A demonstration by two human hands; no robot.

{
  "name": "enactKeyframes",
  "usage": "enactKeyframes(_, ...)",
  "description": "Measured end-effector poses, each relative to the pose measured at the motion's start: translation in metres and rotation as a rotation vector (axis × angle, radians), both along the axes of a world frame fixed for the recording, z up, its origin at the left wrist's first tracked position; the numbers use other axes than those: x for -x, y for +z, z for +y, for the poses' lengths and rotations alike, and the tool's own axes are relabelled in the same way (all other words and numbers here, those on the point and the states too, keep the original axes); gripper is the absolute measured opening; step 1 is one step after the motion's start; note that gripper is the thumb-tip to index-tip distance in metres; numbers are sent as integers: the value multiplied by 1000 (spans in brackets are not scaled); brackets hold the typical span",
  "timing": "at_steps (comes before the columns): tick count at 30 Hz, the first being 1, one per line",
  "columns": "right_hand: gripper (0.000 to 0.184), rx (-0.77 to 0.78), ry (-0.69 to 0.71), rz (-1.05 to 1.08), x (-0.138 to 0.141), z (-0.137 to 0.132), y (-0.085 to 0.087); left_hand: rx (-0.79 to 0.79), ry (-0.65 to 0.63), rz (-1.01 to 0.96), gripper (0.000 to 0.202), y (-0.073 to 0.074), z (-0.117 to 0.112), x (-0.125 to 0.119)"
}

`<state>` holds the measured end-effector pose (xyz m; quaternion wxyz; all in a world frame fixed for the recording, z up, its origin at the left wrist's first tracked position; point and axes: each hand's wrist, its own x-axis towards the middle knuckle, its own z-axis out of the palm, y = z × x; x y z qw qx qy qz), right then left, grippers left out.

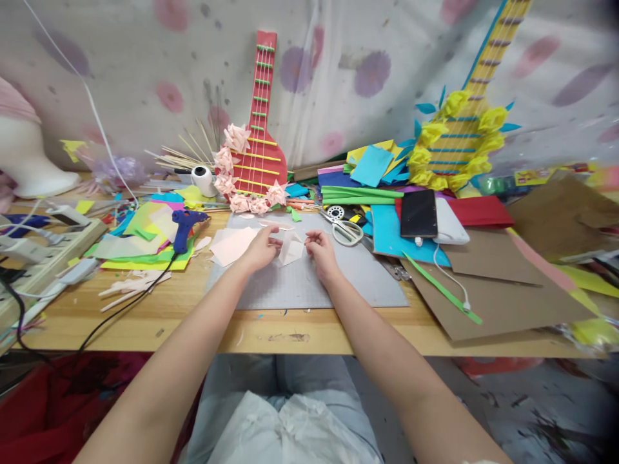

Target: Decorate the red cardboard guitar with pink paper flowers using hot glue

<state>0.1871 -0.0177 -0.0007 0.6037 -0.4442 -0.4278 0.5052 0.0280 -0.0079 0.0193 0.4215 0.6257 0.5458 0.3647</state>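
Over the grey cutting mat [367,283], a folded piece of pale pink paper [291,251] is held between my two hands, its creased flaps partly raised. My left hand [264,250] has its curled fingers at the paper's left edge. At the right edge, my right hand [322,254] is bent inward with thumb and fingertips close together; the exact contact is small and hard to see. Beside my left hand lie flat pale pink sheets [231,245]. White-handled scissors [347,232] rest on the mat beyond my right hand.
A blue glue gun [186,229] rests on coloured sheets at left, near a power strip [29,277]. Behind stand a red paper guitar [258,161] with pink flowers and a yellow one [454,145]. A phone [418,214] and brown cardboard [493,303] lie at right.
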Motion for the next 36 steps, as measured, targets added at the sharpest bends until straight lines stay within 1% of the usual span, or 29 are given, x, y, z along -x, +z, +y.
enactKeyframes(1, 28, -37, -9, -72, 1, -1, -1, -33, 8, -40, 62, -5, -3, 0)
enactKeyframes(3, 27, -86, -25, -210, 2, -2, -2, -99, -17, -36, 66, -14, -7, 1)
enactKeyframes(6, 27, -83, -12, -338, 3, -3, -6, -244, -105, 115, 65, -20, -11, 5)
enactKeyframes(8, 28, -69, -5, -371, 3, -3, -9, -351, -160, 240, 60, -17, -10, 9)
enactKeyframes(10, 28, -61, -11, -385, 3, -2, -11, -422, -221, 358, 49, -12, -6, 13)
enactKeyframes(13, 27, -53, -25, -392, 2, -2, -11, -475, -354, 560, 27, -1, -4, 16)
enactKeyframes(14, 26, -50, -33, -391, 2, -1, -11, -490, -386, 629, 20, 3, -5, 16)
enactKeyframes(15, 25, -51, -44, -390, 2, -1, -11, -505, -388, 687, 16, 6, -7, 16)
enactKeyframes(16, 24, -53, -56, -387, 2, -1, -10, -520, -354, 730, 14, 9, -10, 14)
enactKeyframes(17, 24, -54, -66, -383, 1, -1, -10, -534, -283, 753, 15, 10, -14, 13)
enactKeyframes(20, 23, -57, -78, -367, 0, -1, -10, -557, 8, 727, 21, 10, -27, 7)
enactKeyframes(21, 22, -54, -77, -364, 0, -1, -9, -560, 77, 711, 22, 8, -30, 6)
enactKeyframes(23, 22, -47, -75, -371, 0, 0, -9, -556, 135, 703, 21, 2, -33, 2)
enactKeyframes(24, 22, -48, -72, -381, 0, 0, -9, -547, 130, 718, 20, -1, -33, 0)
enactKeyframes(26, 23, -72, -52, -413, 0, 0, -8, -529, 72, 773, 18, -8, -33, -3)
enactKeyframes(28, 27, -122, -1, -467, 0, 0, -8, -522, -5, 824, 16, -12, -32, -5)
enactKeyframes(30, 34, -173, 72, -548, 0, 0, -9, -517, -53, 838, 17, -15, -32, -5)
enactKeyframes(33, 40, -217, 135, -690, 1, -1, -12, -493, -69, 779, 19, -17, -32, -2)
enactKeyframes(36, 40, -217, 132, -752, 2, -1, -13, -437, -50, 649, 23, -18, -31, 2)
